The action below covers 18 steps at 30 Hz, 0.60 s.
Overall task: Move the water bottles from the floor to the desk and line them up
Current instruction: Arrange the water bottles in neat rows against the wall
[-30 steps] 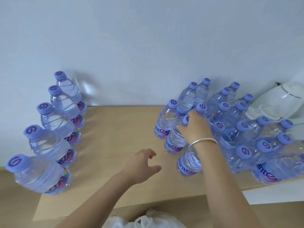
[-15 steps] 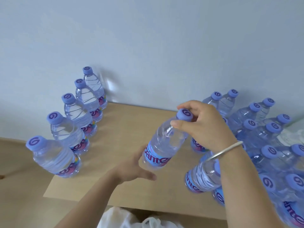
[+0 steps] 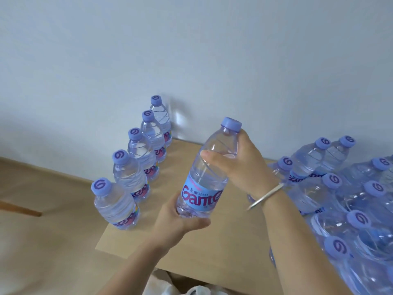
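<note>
Both hands on one Ganten water bottle [image 3: 204, 177] above the desk [image 3: 223, 248], right hand [image 3: 240, 165] wrapped round its shoulder, left hand [image 3: 178, 218] cupping its base, and the next move looks like standing it beside the row of five bottles [image 3: 136, 167].

**Background stuff in this shot**

Plain pale wall [image 3: 191, 50] fills the whole top half, nothing hung on it. Wood-look floor [image 3: 42, 241] runs down the left side, and a thin brown wooden piece [image 3: 21, 208] pokes in from the left edge. Crumpled white plastic bag [image 3: 170, 287] sits at the bottom edge, partly cut off.
</note>
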Each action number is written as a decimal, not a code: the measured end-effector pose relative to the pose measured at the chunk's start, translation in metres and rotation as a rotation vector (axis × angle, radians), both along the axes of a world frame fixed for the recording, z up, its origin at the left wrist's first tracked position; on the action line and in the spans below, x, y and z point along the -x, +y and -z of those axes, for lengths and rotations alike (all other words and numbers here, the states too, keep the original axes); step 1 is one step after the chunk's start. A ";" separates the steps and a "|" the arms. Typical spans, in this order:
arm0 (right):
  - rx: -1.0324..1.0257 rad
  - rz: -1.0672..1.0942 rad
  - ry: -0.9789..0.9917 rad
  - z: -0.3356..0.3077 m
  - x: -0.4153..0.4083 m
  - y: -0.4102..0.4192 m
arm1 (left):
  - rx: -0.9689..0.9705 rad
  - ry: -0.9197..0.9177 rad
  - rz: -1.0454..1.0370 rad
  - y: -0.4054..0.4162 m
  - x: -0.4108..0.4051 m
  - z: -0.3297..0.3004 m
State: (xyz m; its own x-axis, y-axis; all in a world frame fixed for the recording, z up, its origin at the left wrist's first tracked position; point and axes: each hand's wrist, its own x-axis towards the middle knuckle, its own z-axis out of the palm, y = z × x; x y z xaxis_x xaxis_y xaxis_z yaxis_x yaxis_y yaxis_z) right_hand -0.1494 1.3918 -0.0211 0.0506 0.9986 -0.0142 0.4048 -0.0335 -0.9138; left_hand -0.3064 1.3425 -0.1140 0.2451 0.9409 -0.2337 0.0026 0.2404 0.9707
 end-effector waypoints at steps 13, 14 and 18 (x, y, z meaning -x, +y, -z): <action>0.079 0.067 -0.047 0.006 0.028 0.029 | 0.052 0.047 0.011 0.031 0.026 0.018; 0.086 0.065 -0.050 0.008 0.029 0.032 | 0.056 0.061 -0.017 0.034 0.025 0.022; 0.141 0.043 -0.051 0.021 0.031 0.046 | 0.049 0.193 -0.134 0.046 0.017 0.039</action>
